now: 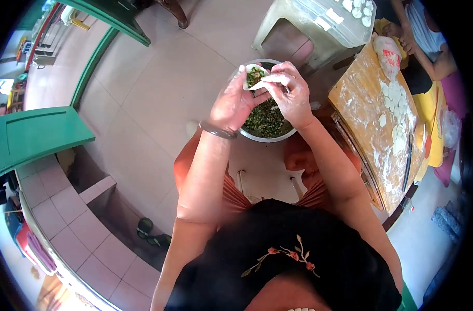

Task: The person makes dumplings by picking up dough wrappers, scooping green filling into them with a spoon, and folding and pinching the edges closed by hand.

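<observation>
My left hand point(230, 105) cups a round dumpling wrapper point(250, 83) with a mound of chopped green filling point(255, 76) in its middle. The fingers of my right hand point(293, 96) pinch the wrapper's right edge. Flour dusts the fingers of both hands. Right below them stands a metal bowl point(270, 139) holding more of the green filling. The wrapper is still unfolded on top, with its filling showing. My hands hide part of the bowl's upper rim.
To the right, a floured wooden board point(353, 98) carries several flat wrappers point(397, 101) and a thin dark stick point(406, 163). A plastic box point(340, 20) with finished dumplings point(362, 9) sits on a stool point(278, 31). Another person's arm point(428, 65) is beyond the board.
</observation>
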Motion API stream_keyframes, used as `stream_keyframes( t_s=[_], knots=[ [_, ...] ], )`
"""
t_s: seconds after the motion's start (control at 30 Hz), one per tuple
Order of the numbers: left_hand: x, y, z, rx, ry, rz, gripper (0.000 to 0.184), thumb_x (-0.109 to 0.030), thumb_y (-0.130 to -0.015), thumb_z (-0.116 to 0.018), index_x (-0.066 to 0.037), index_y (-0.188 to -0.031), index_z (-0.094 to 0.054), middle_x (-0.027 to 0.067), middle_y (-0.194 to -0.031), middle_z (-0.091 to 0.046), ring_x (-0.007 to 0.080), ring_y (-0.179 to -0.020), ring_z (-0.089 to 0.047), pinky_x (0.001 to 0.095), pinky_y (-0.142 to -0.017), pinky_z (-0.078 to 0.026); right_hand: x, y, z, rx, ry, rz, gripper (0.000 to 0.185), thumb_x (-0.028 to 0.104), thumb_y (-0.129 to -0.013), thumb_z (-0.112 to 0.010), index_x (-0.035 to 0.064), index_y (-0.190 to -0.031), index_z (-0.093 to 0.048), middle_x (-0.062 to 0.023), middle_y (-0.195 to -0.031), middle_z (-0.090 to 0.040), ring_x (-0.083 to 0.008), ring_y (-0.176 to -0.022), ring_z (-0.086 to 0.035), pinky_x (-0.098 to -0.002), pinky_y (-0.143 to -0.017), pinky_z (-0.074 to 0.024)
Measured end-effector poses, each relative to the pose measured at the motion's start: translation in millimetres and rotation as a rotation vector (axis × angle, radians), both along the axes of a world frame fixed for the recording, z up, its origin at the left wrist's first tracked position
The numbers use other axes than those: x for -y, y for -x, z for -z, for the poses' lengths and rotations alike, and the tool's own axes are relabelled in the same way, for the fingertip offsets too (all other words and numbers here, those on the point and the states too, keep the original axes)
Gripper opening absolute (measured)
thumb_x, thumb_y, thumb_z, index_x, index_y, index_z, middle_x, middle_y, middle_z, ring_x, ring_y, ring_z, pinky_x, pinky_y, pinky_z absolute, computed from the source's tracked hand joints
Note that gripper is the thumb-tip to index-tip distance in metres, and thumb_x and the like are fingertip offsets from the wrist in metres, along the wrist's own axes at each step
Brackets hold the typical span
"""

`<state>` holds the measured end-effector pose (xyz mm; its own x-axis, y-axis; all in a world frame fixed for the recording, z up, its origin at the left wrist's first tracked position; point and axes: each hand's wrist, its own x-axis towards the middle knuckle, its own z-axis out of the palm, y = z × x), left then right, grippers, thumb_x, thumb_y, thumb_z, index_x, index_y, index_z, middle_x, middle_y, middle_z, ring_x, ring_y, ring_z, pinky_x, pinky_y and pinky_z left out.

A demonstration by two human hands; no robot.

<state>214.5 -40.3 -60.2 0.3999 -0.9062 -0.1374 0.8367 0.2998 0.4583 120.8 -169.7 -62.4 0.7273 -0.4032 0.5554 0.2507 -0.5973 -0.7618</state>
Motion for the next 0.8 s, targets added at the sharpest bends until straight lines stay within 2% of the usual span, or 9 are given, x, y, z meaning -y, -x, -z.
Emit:
stream_keyframes(
  t_s=[0.07,0.1,0.17,0.23,0.53,0.63,0.77,0.8],
  knots=[
    [3.2,5.8,-11.9,0.174,-0.116,0.026,0.039,-0.03,-0.099,-0.044,-0.001,-0.124,-0.047,0.0135,-0.125,-0.052,0.0255,-0.114,-0.052,0.0448,-0.103,-0.039,5.2,0.3,-1.4,-0.012,-0.042,-0.003,0.014,-0.005,-0.076,-0.066,0.0028,-0.086,-0.062,-0.0089,-0.093,-0.054,-0.0181,-0.076,-0.055,-0.0274,-0.067,-0.0454],
    [4.5,6.9,-13.2,0.229,-0.182,0.034,0.037,-0.025,-0.096,-0.052,-0.001,-0.125,-0.047,0.0103,-0.121,-0.055,0.0209,-0.109,-0.056,0.0372,-0.095,-0.048,7.5,0.7,-0.8,-0.02,-0.083,-0.007,0.014,-0.007,-0.076,-0.064,0.0021,-0.086,-0.062,-0.0075,-0.095,-0.052,-0.0146,-0.075,-0.053,-0.0251,-0.066,-0.0445],
    [5.8,7.3,-13.5,0.315,-0.248,0.056,0.039,-0.023,-0.095,-0.055,0.0,-0.125,-0.047,0.009,-0.118,-0.057,0.0188,-0.106,-0.059,0.0326,-0.089,-0.051,9.2,1.2,-2.6,-0.033,-0.124,0.0,0.013,-0.01,-0.077,-0.06,0.0011,-0.085,-0.06,-0.0045,-0.097,-0.051,-0.0072,-0.071,-0.049,-0.0204,-0.064,-0.0423],
    [8.8,8.7,-15.2,0.366,-0.3,0.054,0.04,-0.02,-0.092,-0.059,0.001,-0.125,-0.049,0.0072,-0.114,-0.06,0.015,-0.099,-0.062,0.0254,-0.079,-0.055,10.1,1.4,-2.1,-0.051,-0.15,0.024,0.013,-0.009,-0.077,-0.061,0.0014,-0.085,-0.06,-0.0043,-0.097,-0.051,-0.0068,-0.07,-0.049,-0.0203,-0.064,-0.0422],
    [10.8,7.0,-5.9,0.321,-0.333,0.013,0.032,-0.017,-0.091,-0.06,0.001,-0.118,-0.057,0.0077,-0.106,-0.065,0.0138,-0.093,-0.064,0.0235,-0.077,-0.055,13.3,2.6,-2.2,-0.135,-0.229,0.022,0.014,-0.008,-0.079,-0.061,0.0029,-0.089,-0.06,-0.0038,-0.098,-0.052,-0.0063,-0.068,-0.048,-0.0206,-0.062,-0.0415],
    [10.9,4.9,-6.0,0.33,-0.363,0.033,0.042,-0.014,-0.091,-0.061,0.004,-0.127,-0.048,0.0099,-0.11,-0.063,0.0161,-0.095,-0.064,0.0239,-0.076,-0.056,12.5,2.9,-7.2,-0.205,-0.241,0.002,0.017,-0.008,-0.08,-0.059,0.0021,-0.093,-0.062,-0.0037,-0.099,-0.052,-0.0072,-0.072,-0.052,-0.0205,-0.064,-0.0428],
    [11.5,6.0,-5.9,0.376,-0.359,-0.026,0.06,-0.013,-0.091,-0.06,0.006,-0.139,-0.029,0.0133,-0.118,-0.059,0.0206,-0.098,-0.064,0.0248,-0.075,-0.056,18.7,2.7,4.4,-0.272,-0.342,-0.094,0.016,-0.007,-0.083,-0.057,-0.0007,-0.098,-0.062,-0.0044,-0.1,-0.054,-0.0102,-0.081,-0.057,-0.0214,-0.072,-0.0457],
    [11.0,4.7,-5.1,0.392,-0.367,-0.016,0.063,-0.013,-0.091,-0.06,0.007,-0.14,-0.025,0.0139,-0.119,-0.058,0.0216,-0.099,-0.064,0.0249,-0.075,-0.056,19.2,3.6,5.6,-0.255,-0.343,-0.095,0.015,-0.006,-0.083,-0.057,-0.0011,-0.096,-0.063,-0.0046,-0.098,-0.055,-0.011,-0.079,-0.056,-0.0219,-0.071,-0.0455]
  ],
)
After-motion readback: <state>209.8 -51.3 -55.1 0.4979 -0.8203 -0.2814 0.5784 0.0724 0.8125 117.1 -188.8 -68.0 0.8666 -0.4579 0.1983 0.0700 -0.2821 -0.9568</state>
